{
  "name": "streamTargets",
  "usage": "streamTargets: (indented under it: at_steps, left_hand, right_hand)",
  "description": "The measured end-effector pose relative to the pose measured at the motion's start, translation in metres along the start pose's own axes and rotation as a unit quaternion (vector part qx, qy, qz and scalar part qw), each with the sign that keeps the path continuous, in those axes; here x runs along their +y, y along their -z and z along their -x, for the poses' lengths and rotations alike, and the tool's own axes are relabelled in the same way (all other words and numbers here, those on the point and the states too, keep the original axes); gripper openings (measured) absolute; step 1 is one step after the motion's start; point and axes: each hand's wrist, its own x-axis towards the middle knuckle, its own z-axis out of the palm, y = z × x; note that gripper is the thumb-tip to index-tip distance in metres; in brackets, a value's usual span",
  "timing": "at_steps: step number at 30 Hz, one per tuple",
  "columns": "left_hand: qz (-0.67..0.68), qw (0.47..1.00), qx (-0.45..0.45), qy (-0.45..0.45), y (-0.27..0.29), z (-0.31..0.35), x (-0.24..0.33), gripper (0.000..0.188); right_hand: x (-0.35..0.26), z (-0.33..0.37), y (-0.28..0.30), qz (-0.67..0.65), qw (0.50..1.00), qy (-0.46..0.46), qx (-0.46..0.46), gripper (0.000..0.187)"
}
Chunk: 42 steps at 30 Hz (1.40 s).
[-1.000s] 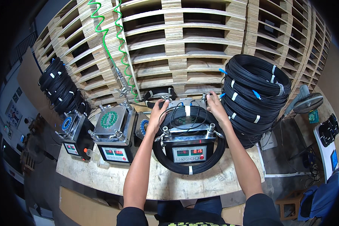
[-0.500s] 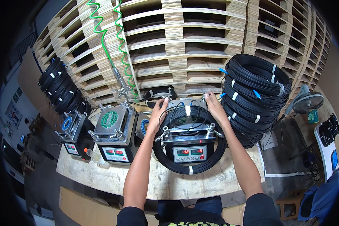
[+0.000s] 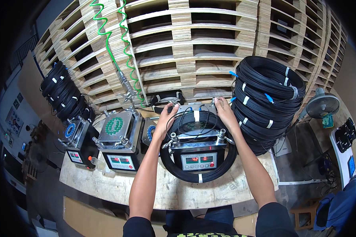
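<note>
My left hand (image 3: 165, 121) has its fingertips at the left knob (image 3: 175, 102) on the back corner of the machine (image 3: 199, 162); my right hand (image 3: 226, 112) is likewise at the right knob (image 3: 214, 100). Whether either pinches its knob or just rests there I can't tell, as the fingers partly hide behind. The machine stands between the hands and nearer me. I'd handle both knobs evenly, wrists wide, so neither corner of the plate takes more load. The coil (image 3: 188, 177) rings the machine between my forearms, and its loose strands cross the top between the hands (easy to snag with a thumb), so I'd lift fingers straight off.

Well left of the left hand stand a tower of coils (image 3: 63, 93), a small machine (image 3: 74, 157), a bottle (image 3: 106, 170) and a middle machine (image 3: 120, 161), all but the tower clearly on the counter (image 3: 209, 195). Beyond the left hand hangs an air gun (image 3: 125, 81); pallets (image 3: 182, 77) limit reach behind both. Just right of the right hand, a bigger stack (image 3: 261, 114) crowds that elbow; farther right is a fan (image 3: 323, 106).
</note>
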Motion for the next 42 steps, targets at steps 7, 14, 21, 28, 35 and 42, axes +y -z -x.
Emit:
streamTargets:
  at_steps: [7,14,21,28,35,42]
  left_hand:
    - [0.013,1.0,-0.005,0.001,-0.003,-0.007,-0.005,0.084]
    - [-0.029,0.998,0.048,-0.011,-0.003,-0.007,-0.008,0.082]
    - [-0.011,1.0,0.008,0.0,-0.006,0.01,0.015,0.083]
    - [0.017,1.0,-0.022,0.011,-0.005,-0.008,-0.007,0.079]
    - [0.002,1.0,0.019,0.009,-0.003,0.001,0.0,0.083]
    - [0.023,0.999,-0.024,0.016,-0.008,0.004,0.011,0.083]
  right_hand:
    - [0.01,-0.005,0.005,0.022,0.999,0.034,0.002,0.074]
    - [0.015,-0.005,0.002,-0.144,0.989,-0.011,-0.032,0.071]
    - [0.004,0.001,0.006,-0.125,0.991,-0.039,-0.01,0.066]
    - [0.029,-0.018,0.004,0.017,0.998,0.057,0.027,0.068]
    - [0.003,0.002,0.006,-0.134,0.99,-0.048,-0.019,0.069]
    - [0.014,-0.005,0.007,-0.071,0.997,-0.004,0.011,0.068]
